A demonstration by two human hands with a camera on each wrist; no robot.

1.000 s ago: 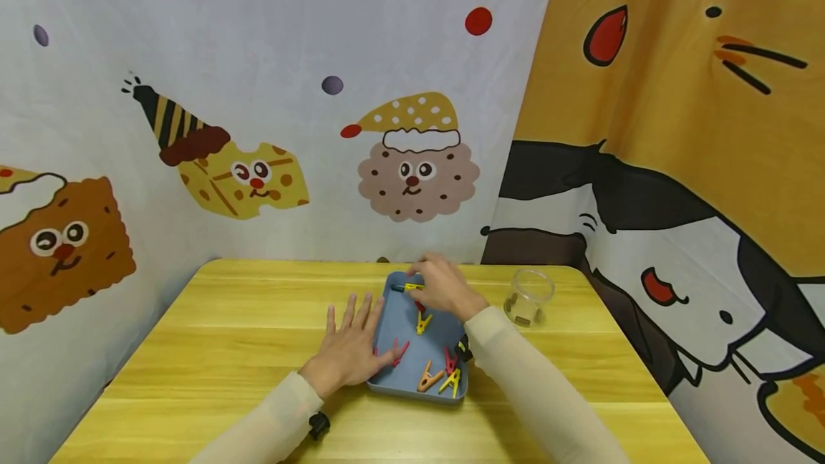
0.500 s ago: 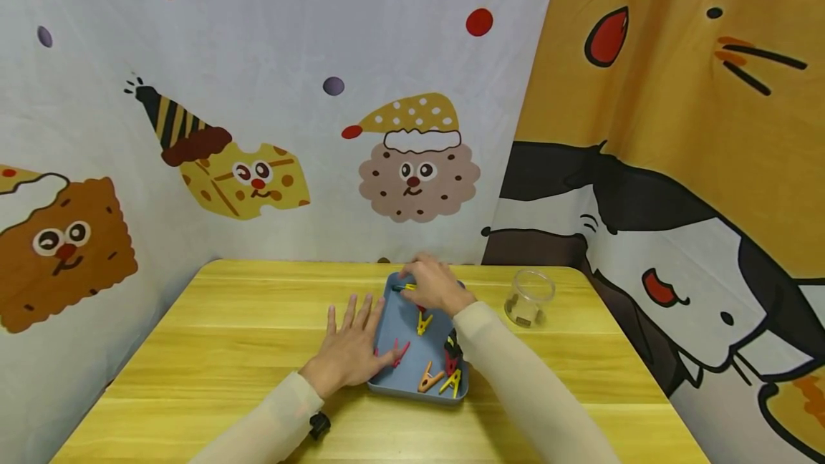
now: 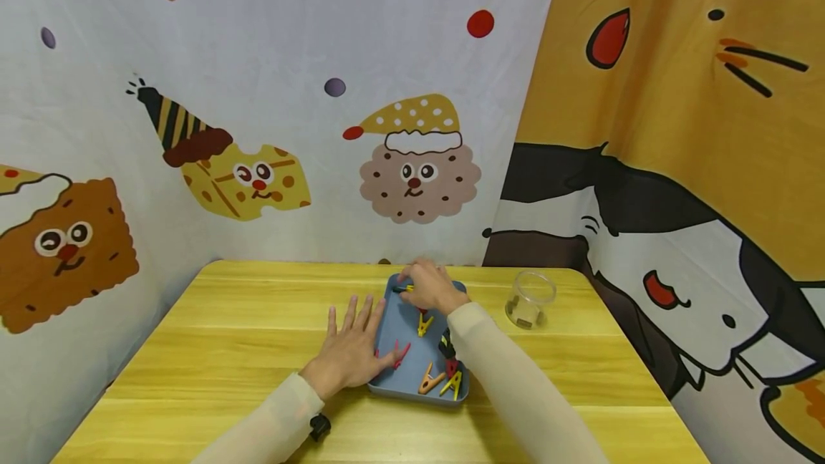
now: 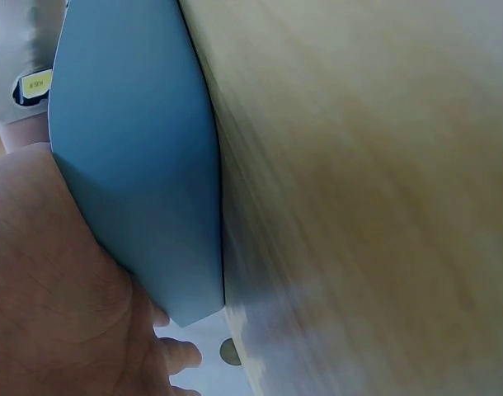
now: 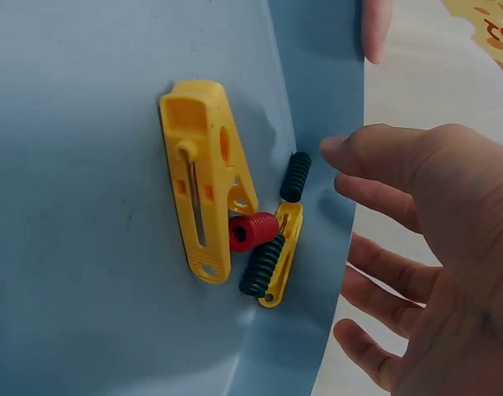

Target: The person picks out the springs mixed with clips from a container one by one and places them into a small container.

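A blue-grey tray (image 3: 412,396) holds several small plastic clothespins. My left hand (image 3: 348,349) lies with fingers spread at the tray's left side, its thumb over the rim near a pink clothespin (image 3: 402,356). My right hand (image 3: 428,286) reaches over the far end, fingers slightly bent. In the right wrist view, its thumb and fingertips are at the tray wall, apart from a dark green ribbed piece (image 5: 296,176). Beside that lie a red ribbed piece (image 5: 256,231), another green ribbed piece (image 5: 263,266), a small yellow piece (image 5: 288,247) and a larger yellow clothespin (image 5: 200,186).
An orange clothespin (image 3: 430,379) and a yellow clothespin (image 3: 453,384) lie at the tray's near end, with a red clothespin (image 3: 451,366) partly behind the right sleeve. A clear round jar (image 3: 531,299) stands right of the tray on the wooden table (image 3: 245,321). A printed curtain (image 3: 271,56) hangs behind.
My right hand and forearm have shifted a little to the left over the tray's far end. The left hand keeps its place.
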